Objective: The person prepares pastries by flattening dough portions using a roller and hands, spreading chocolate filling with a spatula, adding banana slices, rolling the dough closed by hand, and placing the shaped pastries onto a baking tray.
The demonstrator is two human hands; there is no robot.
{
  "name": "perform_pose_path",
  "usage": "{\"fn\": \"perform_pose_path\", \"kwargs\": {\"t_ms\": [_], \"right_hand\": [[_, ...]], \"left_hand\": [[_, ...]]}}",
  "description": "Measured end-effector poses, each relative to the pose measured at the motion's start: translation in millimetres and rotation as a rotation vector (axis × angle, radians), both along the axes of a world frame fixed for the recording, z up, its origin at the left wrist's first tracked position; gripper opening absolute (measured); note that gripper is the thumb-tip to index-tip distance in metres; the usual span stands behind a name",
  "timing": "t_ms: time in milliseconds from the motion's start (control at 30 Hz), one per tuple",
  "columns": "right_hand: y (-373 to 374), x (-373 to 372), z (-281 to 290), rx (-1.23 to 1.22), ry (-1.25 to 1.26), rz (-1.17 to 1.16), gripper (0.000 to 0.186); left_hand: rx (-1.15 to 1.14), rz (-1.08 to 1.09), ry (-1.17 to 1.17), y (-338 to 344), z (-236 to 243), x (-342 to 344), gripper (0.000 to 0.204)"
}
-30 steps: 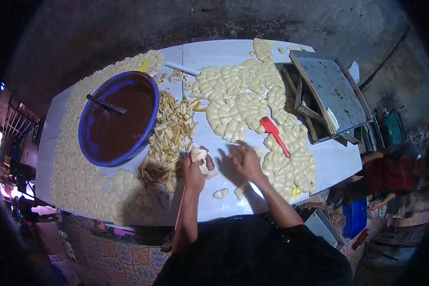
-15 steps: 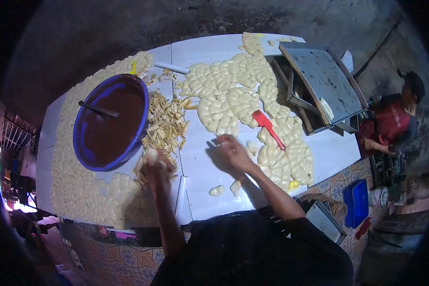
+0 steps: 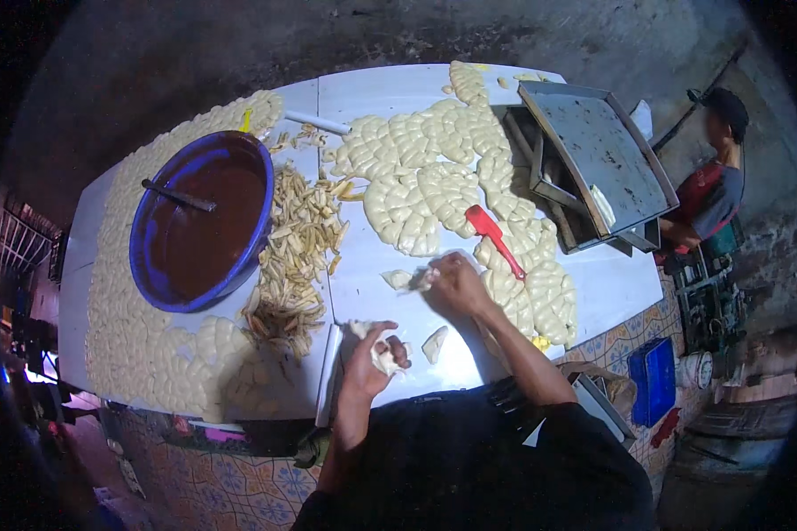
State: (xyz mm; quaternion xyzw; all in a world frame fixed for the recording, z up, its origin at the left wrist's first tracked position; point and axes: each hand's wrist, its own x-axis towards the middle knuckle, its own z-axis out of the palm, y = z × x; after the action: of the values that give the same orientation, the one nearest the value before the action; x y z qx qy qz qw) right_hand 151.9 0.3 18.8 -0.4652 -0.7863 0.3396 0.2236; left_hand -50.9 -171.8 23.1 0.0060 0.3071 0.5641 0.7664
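Over the near middle of the white table, my left hand [image 3: 369, 365] has its fingers curled round a piece of pale dough [image 3: 383, 356]. Farther to the right, my right hand [image 3: 459, 281] is closed in a pinch on a bit of dough at its fingertips, slightly blurred. A loose dough piece [image 3: 397, 278] lies just left of those fingertips, and a second scrap [image 3: 434, 345] lies between my hands, nearer to me. Beyond them spread many shaped dough pieces [image 3: 405, 212], packed side by side. A red-handled scraper or spatula [image 3: 496, 241] rests on this dough.
A blue basin [image 3: 139, 252] of brown filling with a spoon [image 3: 179, 196] stands at left, beside a heap of yellowish strips [image 3: 297, 234]. More dough covers the table's left. Metal trays [image 3: 604, 146] are stacked at right; a person [image 3: 713, 190] stands beyond. A rolling pin [image 3: 317, 121] lies behind.
My left hand has moved right, from beside the strip heap to the near middle, with dough in it. My right hand has shifted slightly right and nearer. The person at right has turned and moved.
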Motion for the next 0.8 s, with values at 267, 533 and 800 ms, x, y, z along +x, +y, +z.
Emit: {"fn": "perform_pose_path", "kwargs": {"t_ms": [267,533,800], "right_hand": [[-85,-28,41,-0.377,0.308,0.223,0.056],[-40,7,66,-0.069,0.802,-0.552,0.029],[-107,3,8,0.015,0.052,0.095,0.039]], "left_hand": [[0.373,-0.043,1.687,28,-4,37,0.07],[0.135,-0.481,0.895,-17,-20,-35,0.038],[0.153,0.363,0.325,-42,-17,-28,0.059]]}}
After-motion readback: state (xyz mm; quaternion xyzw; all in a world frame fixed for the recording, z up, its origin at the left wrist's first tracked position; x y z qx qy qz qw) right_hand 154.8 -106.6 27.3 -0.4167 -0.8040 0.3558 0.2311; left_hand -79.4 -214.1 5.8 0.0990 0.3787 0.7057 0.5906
